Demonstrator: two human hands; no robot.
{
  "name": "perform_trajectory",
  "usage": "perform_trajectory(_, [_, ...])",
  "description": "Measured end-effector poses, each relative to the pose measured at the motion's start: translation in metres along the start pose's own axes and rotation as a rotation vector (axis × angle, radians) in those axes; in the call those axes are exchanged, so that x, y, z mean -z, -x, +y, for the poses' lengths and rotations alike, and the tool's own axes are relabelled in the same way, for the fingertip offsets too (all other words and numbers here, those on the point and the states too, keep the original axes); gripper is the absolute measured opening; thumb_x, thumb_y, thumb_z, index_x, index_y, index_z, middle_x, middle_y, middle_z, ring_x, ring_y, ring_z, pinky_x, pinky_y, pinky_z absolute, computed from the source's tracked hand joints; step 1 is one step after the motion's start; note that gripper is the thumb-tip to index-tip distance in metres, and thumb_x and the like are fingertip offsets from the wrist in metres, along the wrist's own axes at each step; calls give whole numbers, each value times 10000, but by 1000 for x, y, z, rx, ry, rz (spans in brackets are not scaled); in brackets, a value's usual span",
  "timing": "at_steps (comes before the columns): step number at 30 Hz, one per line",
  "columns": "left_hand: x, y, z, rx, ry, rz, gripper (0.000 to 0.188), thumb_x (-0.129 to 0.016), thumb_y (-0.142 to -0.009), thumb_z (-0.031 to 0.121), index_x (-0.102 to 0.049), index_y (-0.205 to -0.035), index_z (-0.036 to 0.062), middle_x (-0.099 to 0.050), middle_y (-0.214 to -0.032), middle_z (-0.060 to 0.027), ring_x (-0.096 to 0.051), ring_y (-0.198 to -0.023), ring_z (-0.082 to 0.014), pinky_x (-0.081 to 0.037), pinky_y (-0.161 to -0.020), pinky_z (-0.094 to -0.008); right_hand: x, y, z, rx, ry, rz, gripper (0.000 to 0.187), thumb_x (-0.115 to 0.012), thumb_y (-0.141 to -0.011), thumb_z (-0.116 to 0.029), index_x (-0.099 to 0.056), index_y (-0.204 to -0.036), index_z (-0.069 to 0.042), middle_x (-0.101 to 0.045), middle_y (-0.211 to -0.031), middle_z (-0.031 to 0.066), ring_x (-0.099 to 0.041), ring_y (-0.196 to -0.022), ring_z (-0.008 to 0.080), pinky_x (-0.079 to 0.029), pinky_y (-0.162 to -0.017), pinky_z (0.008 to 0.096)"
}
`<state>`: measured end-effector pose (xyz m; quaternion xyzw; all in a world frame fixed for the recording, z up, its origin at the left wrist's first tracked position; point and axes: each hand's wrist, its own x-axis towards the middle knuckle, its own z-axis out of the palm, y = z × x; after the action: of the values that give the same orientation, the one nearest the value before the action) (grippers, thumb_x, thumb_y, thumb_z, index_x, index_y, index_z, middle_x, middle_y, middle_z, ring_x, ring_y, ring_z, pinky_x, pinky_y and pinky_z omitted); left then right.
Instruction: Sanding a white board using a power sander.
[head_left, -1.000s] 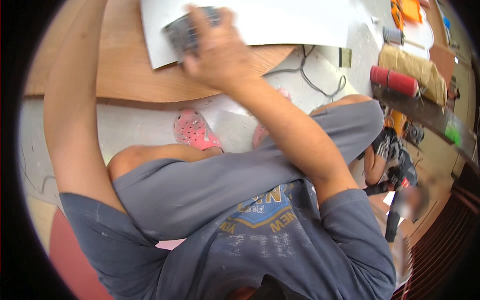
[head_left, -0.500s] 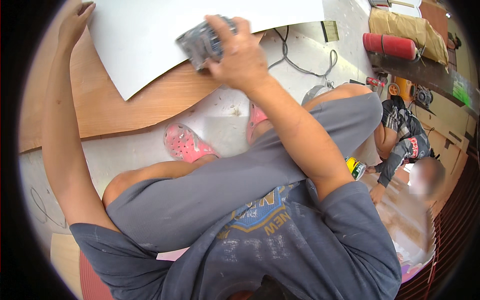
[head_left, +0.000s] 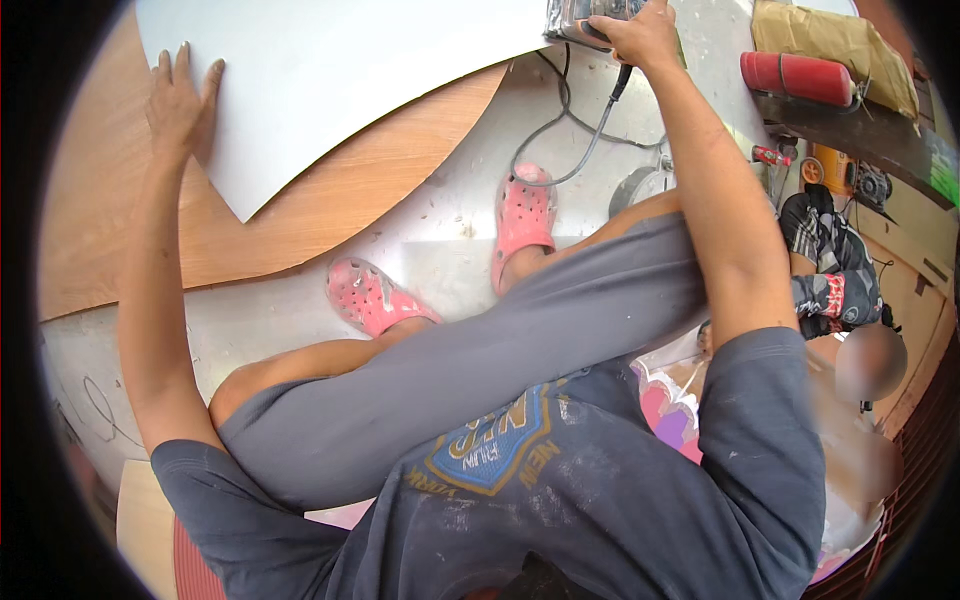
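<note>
A large white sheet lies over a wood-grain board, its pointed corner toward me. My left hand rests at the sheet's left edge with its fingers spread. At the top of the view, my right hand grips a corded power tool with a dusty dark body, at the sheet's right edge. The upper part of the tool is cut off by the picture, so its exact kind cannot be told. From it a black cord loops down to the floor.
My pink clogs are on the grey floor near the board's curved edge. At the far right lie a red fire extinguisher and a brown paper package. A co-worker crouches at the right, beyond my right arm.
My right hand has carried the power tool away to the right along the sheet, bringing its cord into view. My left hand has moved down the sheet's edge, its fingers now spread.
</note>
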<state>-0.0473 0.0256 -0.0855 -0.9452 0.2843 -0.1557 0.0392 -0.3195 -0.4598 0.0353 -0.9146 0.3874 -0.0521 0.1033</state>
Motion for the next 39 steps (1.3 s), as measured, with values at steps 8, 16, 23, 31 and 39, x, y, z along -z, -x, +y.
perform_trajectory(8, [1, 22, 16, 86, 110, 62, 734, -405, -972, 604, -296, -1545, 158, -224, -1589, -229, -169, -1481, -407, -166, -1173, -564, -4, 45, -37, 144, -84, 5, 989, -800, -693, -205, -253, -1496, -25, -460, -1265, 295, -526, -1174, 428, -467, -1023, 438])
perform_trajectory(16, [7, 29, 9, 13, 168, 59, 758, -456, -973, 552, -270, -1542, 86, -205, -1595, -237, -169, -1477, -415, -179, -1185, -520, 0, 93, -75, 424, -63, -305, 942, -831, -724, -239, -274, -1481, -183, -410, -1281, 274, -571, -1115, 464, -533, -916, 473])
perform_trajectory(23, [29, 43, 26, -73, 169, 32, 854, -504, -942, 568, -222, -1547, 35, -141, -1612, -239, -122, -1486, -421, -107, -1182, -570, -8, 9, 12, 310, -158, -35, 1011, -833, -647, -315, -312, -1480, -74, -503, -1276, 245, -493, -1173, 404, -482, -987, 449])
perform_trajectory(31, [69, 125, 71, -206, 344, -148, 919, -610, -890, 485, -184, -1545, 1, -74, -1625, -241, -48, -1502, -429, -50, -1172, -615, 5, 1, 25, 241, -47, 3, 962, -826, -645, -367, -370, -1445, -89, -531, -1271, 217, -518, -1066, 409, -473, -921, 462])
perform_trajectory(39, [82, 158, 82, -346, 454, -240, 1025, -676, -818, 540, -187, -1540, 1, -81, -1616, -259, -51, -1499, -440, -79, -1192, -582, -13, 80, -79, 579, -167, -102, 856, -754, -723, -209, -341, -1472, -188, -453, -1192, 321, -623, -945, 433, -558, -811, 477])
